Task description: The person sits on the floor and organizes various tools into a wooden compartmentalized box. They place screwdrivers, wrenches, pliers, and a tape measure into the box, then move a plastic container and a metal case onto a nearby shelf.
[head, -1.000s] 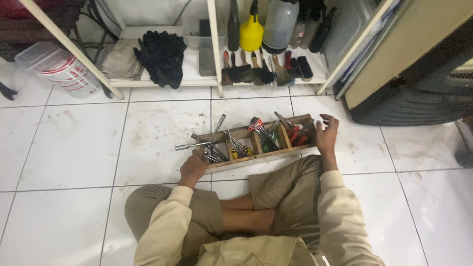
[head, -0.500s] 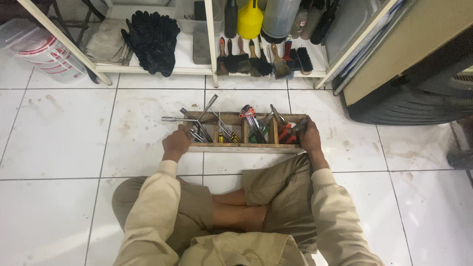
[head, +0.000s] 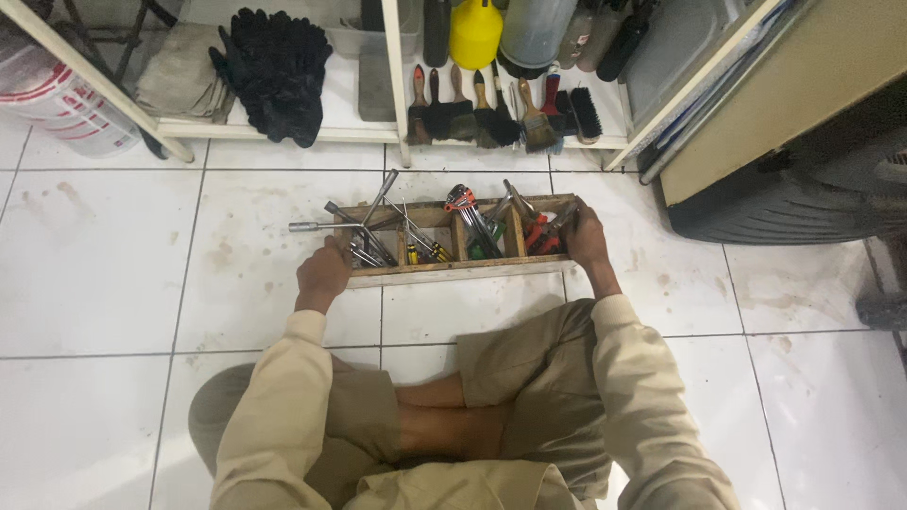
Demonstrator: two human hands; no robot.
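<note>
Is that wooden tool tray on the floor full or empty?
Full. The long wooden tool tray holds metal wrenches, screwdrivers and red-handled pliers in its compartments; the left hand and right hand grip its ends.

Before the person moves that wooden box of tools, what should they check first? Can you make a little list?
1. Left hand on the left end of the wooden tool box: ok, it rests there, though how firm the grip is cannot be told.
2. Right hand on the right end: ok.
3. Long socket wrenches kept inside the box: not ok, they stick out past the left end and could slide.
4. Pliers with red handles settled in their compartment: ok.
5. Box flat on the tiled floor: ok.
6. Weight of the box: cannot tell.
</note>
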